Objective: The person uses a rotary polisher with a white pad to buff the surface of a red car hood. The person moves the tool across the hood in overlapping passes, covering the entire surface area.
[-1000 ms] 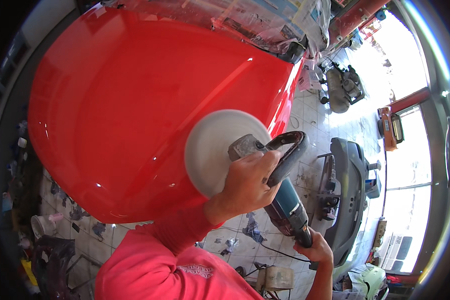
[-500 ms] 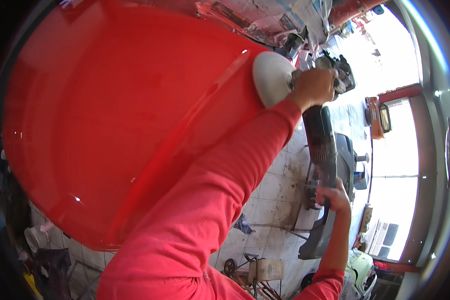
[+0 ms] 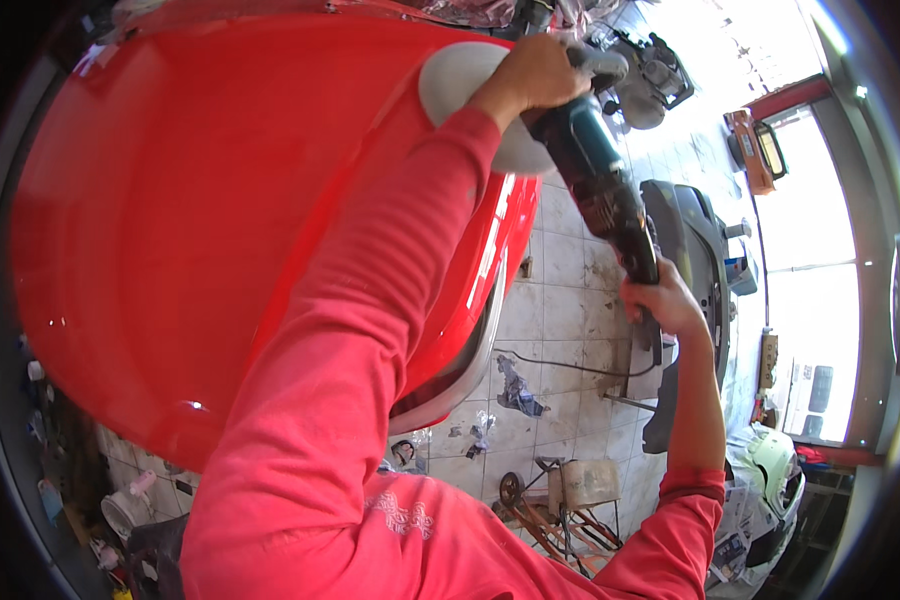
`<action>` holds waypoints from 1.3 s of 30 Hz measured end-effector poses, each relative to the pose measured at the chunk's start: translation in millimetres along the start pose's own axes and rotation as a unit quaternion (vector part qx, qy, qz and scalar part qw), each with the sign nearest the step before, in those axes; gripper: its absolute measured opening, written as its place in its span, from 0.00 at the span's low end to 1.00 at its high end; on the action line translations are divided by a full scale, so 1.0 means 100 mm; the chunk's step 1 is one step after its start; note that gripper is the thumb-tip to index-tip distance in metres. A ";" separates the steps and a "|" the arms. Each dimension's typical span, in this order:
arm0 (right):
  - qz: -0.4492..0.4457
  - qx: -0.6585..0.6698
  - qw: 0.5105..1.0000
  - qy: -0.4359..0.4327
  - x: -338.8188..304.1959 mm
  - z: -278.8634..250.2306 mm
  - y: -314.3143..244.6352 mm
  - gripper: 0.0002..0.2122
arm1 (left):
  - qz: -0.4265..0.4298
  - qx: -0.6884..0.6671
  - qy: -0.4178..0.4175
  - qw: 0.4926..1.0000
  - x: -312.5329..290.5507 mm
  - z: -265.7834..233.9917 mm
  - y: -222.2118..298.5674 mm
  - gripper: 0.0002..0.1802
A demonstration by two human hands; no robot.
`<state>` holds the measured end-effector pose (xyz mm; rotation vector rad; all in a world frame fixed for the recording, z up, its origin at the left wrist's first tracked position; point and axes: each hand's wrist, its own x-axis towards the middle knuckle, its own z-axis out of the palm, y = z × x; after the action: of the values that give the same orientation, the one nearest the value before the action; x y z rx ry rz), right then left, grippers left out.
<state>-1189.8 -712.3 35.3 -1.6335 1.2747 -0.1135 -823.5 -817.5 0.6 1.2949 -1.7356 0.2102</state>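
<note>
A large glossy red car panel (image 3: 200, 200) fills the left side. Against its far right part rests the white round pad (image 3: 460, 85) of a dark polisher (image 3: 595, 170). My left hand (image 3: 542, 75) is closed round the grey front handle (image 3: 605, 68) beside the pad, arm stretched across the panel. At the tool's other end, my right hand (image 3: 667, 298) wraps the rear grip. My left hand partly covers the pad, so its contact with the paint is only partly visible.
A power cord (image 3: 580, 368) runs from the polisher over the tiled floor. Crumpled paper (image 3: 518, 390) and a small wheeled cart (image 3: 582, 485) lie below. Rightward are a grey bumper (image 3: 685, 240), an orange work lamp (image 3: 752, 150) and a compressor-like machine (image 3: 650, 85).
The polisher, held in both my hands, has shifted up and left in the picture, its body now tilted more. The view has shifted too, revealing the panel's curved right edge.
</note>
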 end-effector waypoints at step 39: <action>0.053 -0.072 0.996 0.025 -0.29 -0.27 -1.20 0.22 | -0.206 -0.230 0.164 0.937 0.06 -0.34 0.01 0.17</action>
<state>-1138.5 -716.5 151.1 -1.6906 1.4335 0.0029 -805.4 -800.3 24.2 1.1594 -1.1112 -0.2056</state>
